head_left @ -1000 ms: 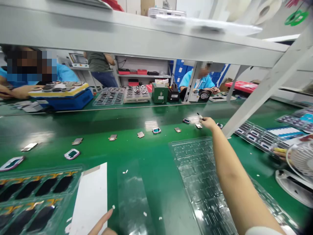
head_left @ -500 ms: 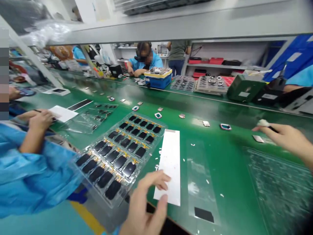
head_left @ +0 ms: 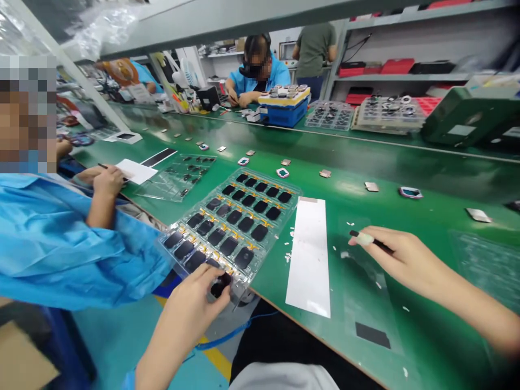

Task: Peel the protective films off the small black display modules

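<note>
The left hand (head_left: 195,303) closed its grip in a pinch on a black part (head_left: 220,285) at the near corner of the clear tray (head_left: 284,216), which overhung the counter (head_left: 426,233) edge (a downward press there could have tipped the tray off), while the right hand (head_left: 406,260) pinched a white-tipped tool (head_left: 368,239) just above the counter.

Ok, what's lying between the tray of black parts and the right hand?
In the head view, a long white strip lies flat on the green belt between the tray and the right hand, which holds a white-tipped stick. Small scraps lie beside it.
</note>
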Available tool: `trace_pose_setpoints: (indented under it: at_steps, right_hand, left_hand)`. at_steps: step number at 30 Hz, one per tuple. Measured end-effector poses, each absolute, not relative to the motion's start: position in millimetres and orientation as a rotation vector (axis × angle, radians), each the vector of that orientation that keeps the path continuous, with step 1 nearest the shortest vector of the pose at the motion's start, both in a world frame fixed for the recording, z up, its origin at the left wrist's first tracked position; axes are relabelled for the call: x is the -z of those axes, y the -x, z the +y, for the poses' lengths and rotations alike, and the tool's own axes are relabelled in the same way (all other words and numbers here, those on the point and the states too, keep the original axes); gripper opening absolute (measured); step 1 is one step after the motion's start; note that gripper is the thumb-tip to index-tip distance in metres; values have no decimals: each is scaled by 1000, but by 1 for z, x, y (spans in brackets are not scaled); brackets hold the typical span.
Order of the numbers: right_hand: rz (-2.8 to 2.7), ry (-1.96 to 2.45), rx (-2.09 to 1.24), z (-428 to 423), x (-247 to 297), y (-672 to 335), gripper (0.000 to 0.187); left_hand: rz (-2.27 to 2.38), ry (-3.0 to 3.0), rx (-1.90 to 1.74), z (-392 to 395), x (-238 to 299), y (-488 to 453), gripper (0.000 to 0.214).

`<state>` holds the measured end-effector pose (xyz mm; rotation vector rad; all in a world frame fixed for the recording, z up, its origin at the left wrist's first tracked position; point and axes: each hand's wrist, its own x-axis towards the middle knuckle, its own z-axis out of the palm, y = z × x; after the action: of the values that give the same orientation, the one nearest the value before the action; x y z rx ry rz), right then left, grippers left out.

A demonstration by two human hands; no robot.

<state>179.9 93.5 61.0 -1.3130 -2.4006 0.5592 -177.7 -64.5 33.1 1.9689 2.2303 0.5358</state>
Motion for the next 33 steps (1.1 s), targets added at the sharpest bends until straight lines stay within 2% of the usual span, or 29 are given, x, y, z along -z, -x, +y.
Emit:
trace_pose_setpoints:
  at_steps: [4,9,11,13,20,26,33]
  right_hand:
    - [-2305,1295,-723,64,-69,-182,38]
    - [-2196,1201,-757,16,-76,-185,21]
    - [-2120,1206,-803,-1,-77,-174,16]
    - [-2036,1250,-814,-14,-73,-157,20]
    - [-1841,1283,-495,-20,-33,-117,22]
    - [-1993,1221,-174,-16,-16,-116,26]
    - [-2089,1187,-71,-16,-9,-111,28]
  left_hand:
    - [2123,-1924,-614,-61,-42,167,14]
    - [1398,-1516,-960,-48,-34,121,14]
    - [1215,-1361,-971,-39,-27,98,19]
    - [1132,-1320,-927,-30,-19,80,23]
    - [970,-1352,-844,-5,-7,56,16]
    - [986,-1401,-869,0,1,56,14]
    - [1021,-1387,-859,-2,1,58,15]
